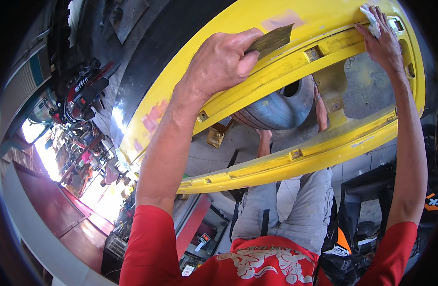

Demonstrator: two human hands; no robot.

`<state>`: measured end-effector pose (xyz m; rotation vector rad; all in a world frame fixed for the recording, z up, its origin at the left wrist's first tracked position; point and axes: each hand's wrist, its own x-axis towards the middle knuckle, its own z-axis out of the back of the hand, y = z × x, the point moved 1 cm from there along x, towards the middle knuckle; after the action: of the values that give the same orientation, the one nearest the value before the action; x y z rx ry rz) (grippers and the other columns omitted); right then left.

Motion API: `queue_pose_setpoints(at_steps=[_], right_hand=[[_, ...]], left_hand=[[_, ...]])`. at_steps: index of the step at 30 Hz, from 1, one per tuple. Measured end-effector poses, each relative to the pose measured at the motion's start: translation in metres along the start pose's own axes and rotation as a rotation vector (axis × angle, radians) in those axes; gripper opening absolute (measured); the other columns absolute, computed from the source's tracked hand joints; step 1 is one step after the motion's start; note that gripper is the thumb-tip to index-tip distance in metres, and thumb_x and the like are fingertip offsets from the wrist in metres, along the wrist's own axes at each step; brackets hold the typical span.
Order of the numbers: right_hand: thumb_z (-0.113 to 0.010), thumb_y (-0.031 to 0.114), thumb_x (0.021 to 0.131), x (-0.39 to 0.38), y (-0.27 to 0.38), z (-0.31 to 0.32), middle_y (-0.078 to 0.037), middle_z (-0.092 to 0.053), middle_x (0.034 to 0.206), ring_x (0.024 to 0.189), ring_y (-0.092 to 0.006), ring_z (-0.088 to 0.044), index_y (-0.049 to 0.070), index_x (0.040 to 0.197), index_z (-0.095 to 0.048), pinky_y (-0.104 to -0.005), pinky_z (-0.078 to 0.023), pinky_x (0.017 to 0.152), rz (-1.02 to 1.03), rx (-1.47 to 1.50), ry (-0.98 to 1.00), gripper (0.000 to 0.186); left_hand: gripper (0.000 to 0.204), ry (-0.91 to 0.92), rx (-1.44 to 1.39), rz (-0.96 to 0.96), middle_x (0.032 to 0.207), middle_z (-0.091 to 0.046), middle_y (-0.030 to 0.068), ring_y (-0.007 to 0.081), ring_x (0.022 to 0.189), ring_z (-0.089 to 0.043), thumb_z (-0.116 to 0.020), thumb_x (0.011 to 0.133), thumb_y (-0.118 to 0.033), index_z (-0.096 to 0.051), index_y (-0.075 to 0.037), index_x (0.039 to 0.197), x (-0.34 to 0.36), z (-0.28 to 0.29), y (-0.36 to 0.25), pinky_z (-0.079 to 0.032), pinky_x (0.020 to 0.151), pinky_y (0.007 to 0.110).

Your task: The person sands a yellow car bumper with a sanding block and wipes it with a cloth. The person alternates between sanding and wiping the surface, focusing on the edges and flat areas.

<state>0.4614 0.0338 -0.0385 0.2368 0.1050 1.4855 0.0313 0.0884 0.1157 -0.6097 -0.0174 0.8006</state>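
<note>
Red shirt (pixel 271 260) closest. Left hand (pixel 221 64) clenched round thin scraper (pixel 274 40); right hand (pixel 385 46) pins white wad (pixel 371 21) on right end of yellow bumper (pixel 333 45), which spans in front of person. Best keep blade shallow, pressure even, I'd say. Bumper glossy, pinkish patches (pixel 283 19), grimy ridge. Blade contact unclear from here.

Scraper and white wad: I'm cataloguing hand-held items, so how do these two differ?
The scraper is dark, the wad white. The scraper is flat with straight edges; the wad is crumpled. The left hand grips the scraper, while the wad sits at the right hand. Both are at the yellow panel.
</note>
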Motion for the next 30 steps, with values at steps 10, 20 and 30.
queue_pose_setpoints(at_steps=[10,20,30], right_hand=[[-0.075,0.043,0.108,-0.002,-0.014,-0.016,-0.015,-0.051,0.177,0.168,-0.0358,-0.04,0.013,0.166,-0.059,-0.0466,-0.034,0.138,0.078,-0.073,-0.087,0.067],[-0.072,0.053,0.108,-0.004,-0.026,-0.02,-0.018,-0.052,0.175,0.165,-0.0402,-0.044,0.011,0.166,-0.058,-0.0508,-0.036,0.135,0.086,-0.092,-0.03,0.073],[-0.071,0.045,0.111,-0.003,-0.033,-0.021,-0.017,-0.047,0.179,0.17,-0.0355,-0.036,0.014,0.167,-0.057,-0.046,-0.031,0.139,0.094,0.024,-0.006,0.065]], left_hand=[[0.041,0.094,-0.033,0.038,0.101,-0.081,0.0228,0.0372,0.088,-0.081,-0.07,0.098,-0.022,-0.079,-0.013,0.137,0.029,-0.012,-0.017,-0.064,0.087,0.046],[0.028,-0.01,-0.582,0.599,0.109,-0.084,0.0142,0.0239,0.099,-0.08,-0.08,0.102,-0.012,-0.079,0.001,0.128,-0.116,-0.004,-0.024,-0.061,0.096,0.036],[0.028,-0.443,-0.566,0.655,0.11,-0.085,0.0183,0.0283,0.103,-0.082,-0.08,0.095,-0.01,-0.076,0.002,0.12,-0.112,-0.023,0.035,-0.062,0.096,0.041]])
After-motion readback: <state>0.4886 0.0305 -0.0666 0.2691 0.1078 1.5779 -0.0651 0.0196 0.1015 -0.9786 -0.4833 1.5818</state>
